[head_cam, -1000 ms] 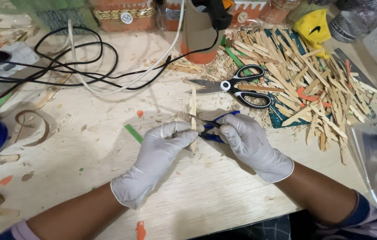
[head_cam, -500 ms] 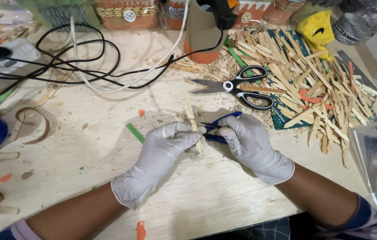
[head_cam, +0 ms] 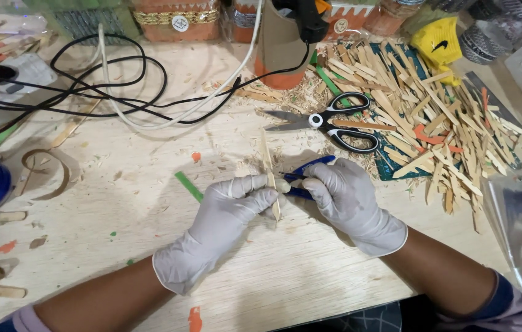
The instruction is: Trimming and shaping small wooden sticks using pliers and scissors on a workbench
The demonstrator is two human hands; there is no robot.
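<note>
Both my hands wear white gloves and meet over a pale wooden table (head_cam: 310, 276). My left hand (head_cam: 227, 215) pinches a thin wooden stick (head_cam: 267, 161) that stands nearly upright from its fingers, its lower end poking out below. My right hand (head_cam: 348, 198) grips a blue-handled cutting tool (head_cam: 311, 166), its tip set against the stick just beside my left thumb. Wood shavings lie on the table around the hands.
Black-handled scissors (head_cam: 334, 122) lie just beyond my hands. A heap of cut wooden sticks (head_cam: 439, 123) covers a green mat at right. Black and white cables (head_cam: 107, 92) loop at back left. A cardboard tube (head_cam: 282, 43) stands behind. A green strip (head_cam: 187, 186) lies left of my hands.
The stick has tilted slightly in my left hand and the hands have shifted a little; the blue tool stays pressed against the stick.
</note>
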